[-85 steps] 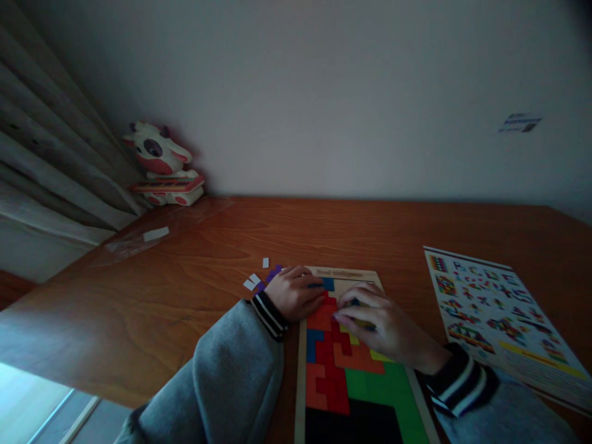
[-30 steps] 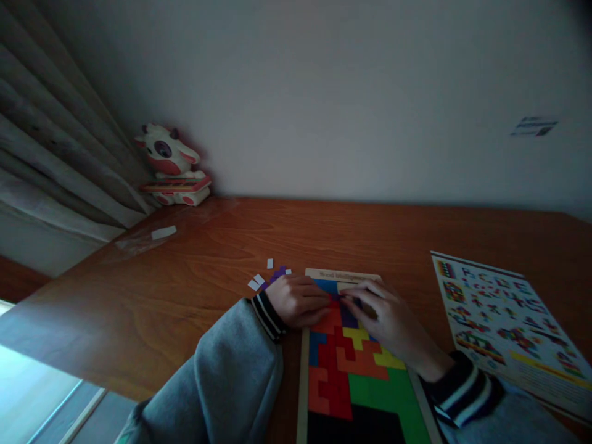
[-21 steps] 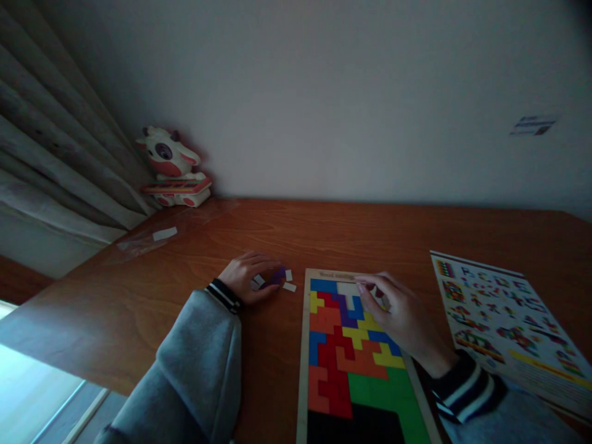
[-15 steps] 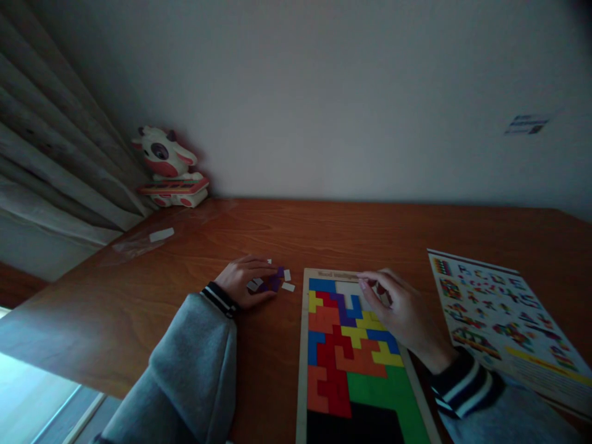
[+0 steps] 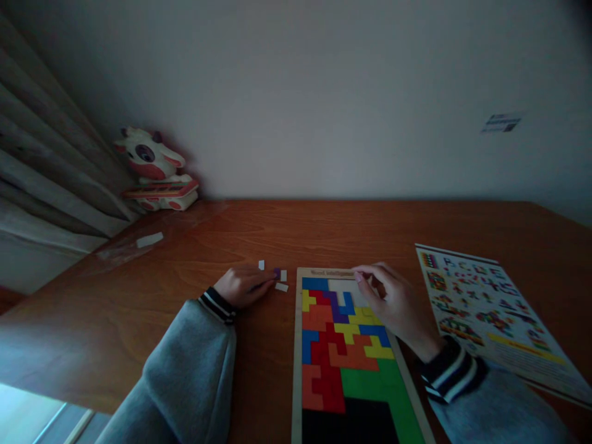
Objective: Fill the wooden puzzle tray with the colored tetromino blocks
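My left hand (image 5: 244, 285) rests on the table left of the puzzle board, its fingers drawn together over a purple puzzle piece (image 5: 277, 273). Only the far end of that piece shows past the fingertips. Small white slips (image 5: 281, 287) lie around it. Over the upper right of the wooden puzzle board (image 5: 300, 345) is my right hand (image 5: 388, 296), thumb and forefinger pinched near the top rim. Whether anything is between them is hidden. Coloured pieces fill much of the board, among them a blue piece (image 5: 346, 303) beside bare white base (image 5: 337, 285).
A printed sheet of model pictures (image 5: 490, 302) lies right of the board. A toy cow with a keyboard (image 5: 160, 169) stands at the back left by the curtain (image 5: 41, 185). Clear plastic with a white label (image 5: 150, 240) lies near the left table edge.
My left hand's fingers have closed from spread to gathered over the purple piece. My right hand stays at the board's upper right. The whole view has shifted slightly.
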`<state>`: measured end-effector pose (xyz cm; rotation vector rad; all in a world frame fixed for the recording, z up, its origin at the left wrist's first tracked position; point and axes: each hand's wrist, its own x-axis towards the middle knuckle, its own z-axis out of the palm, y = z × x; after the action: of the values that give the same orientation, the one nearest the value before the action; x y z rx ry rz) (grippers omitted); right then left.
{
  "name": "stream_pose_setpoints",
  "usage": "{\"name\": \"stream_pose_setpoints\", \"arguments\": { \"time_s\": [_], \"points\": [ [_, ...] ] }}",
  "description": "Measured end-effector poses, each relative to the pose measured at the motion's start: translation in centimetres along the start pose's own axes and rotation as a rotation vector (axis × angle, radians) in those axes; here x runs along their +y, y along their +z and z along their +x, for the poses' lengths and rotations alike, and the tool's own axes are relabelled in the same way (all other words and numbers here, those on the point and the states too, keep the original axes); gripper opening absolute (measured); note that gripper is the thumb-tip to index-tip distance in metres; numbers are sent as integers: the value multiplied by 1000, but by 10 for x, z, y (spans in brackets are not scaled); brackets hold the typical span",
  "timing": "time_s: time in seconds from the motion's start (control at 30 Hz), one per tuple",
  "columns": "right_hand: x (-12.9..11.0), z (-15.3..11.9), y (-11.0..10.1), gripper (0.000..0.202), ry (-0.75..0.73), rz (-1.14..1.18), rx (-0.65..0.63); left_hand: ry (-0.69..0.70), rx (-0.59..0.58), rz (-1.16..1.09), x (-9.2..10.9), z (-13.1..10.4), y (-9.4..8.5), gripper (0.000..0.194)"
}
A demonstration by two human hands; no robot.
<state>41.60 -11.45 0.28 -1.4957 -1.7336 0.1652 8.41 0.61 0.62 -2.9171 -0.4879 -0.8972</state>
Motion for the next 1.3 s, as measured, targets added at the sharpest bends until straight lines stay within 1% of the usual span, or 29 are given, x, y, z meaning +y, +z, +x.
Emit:
{"name": "stream_pose_setpoints", "arguments": {
  "time_s": [0.07, 0.13, 0.17, 0.23, 0.3, 0.33, 0.43, 0.53, 0.6, 0.7, 0.77, 0.83, 0.93, 1.0, 1.07, 1.1, 1.17, 1.23, 1.3],
  "points": [
    [-1, 1, -1, 21, 36, 41, 19, 13, 15, 39, 0, 1, 0, 22],
    [-1, 3, -2, 23, 92, 100, 40, -4, 56, 63, 3, 3, 2, 23],
    [-1, 4, -2, 25, 133, 145, 53, -36, 92, 60, 6, 5, 4, 22],
    [0, 6, -2, 29, 224, 264, 80, -143, 186, 16, 17, 12, 11, 22],
    [0, 8, -3, 32, 301, 383, 100, -272, 271, -87, 31, 21, 20, 22],
    [0, 8, -3, 33, 325, 425, 99, -304, 306, -150, 39, 26, 25, 21],
    [-2, 9, -4, 34, 341, 491, 32, -383, 329, -341, 61, 45, 43, 20],
    [-6, 6, -4, 34, 280, 521, -113, -469, 325, -548, 79, 63, 61, 20],
    [-7, 5, -2, 33, 229, 525, -204, -524, 326, -737, 88, 72, 71, 23],
    [-10, 4, 0, 30, 195, 515, -268, -597, 308, -1002, 97, 80, 81, 29],
    [-11, 4, -1, 28, 190, 515, -275, -620, 267, -1081, 100, 81, 83, 31],
    [-12, 5, -3, 27, 194, 522, -274, -605, 224, -1047, 100, 80, 79, 30],
    [-5, 5, -8, 26, 232, 500, -210, -544, 189, -838, 98, 77, 70, 27],
    [4, 5, -11, 26, 253, 433, -127, -463, 170, -671, 98, 76, 64, 24],
    [13, 5, -13, 24, 241, 321, -60, -343, 139, -541, 99, 75, 62, 19],
    [16, 5, -14, 23, 213, 256, -38, -279, 124, -492, 100, 74, 62, 17],
    [19, 5, -15, 20, 120, 134, -39, -165, 99, -421, 102, 74, 62, 17],
    [18, 5, -16, 19, 22, 47, -82, -94, 89, -360, 102, 74, 62, 18],
    [15, 5, -18, 21, -42, 1, -134, -42, 77, -292, 95, 73, 59, 19]
  ]
}}
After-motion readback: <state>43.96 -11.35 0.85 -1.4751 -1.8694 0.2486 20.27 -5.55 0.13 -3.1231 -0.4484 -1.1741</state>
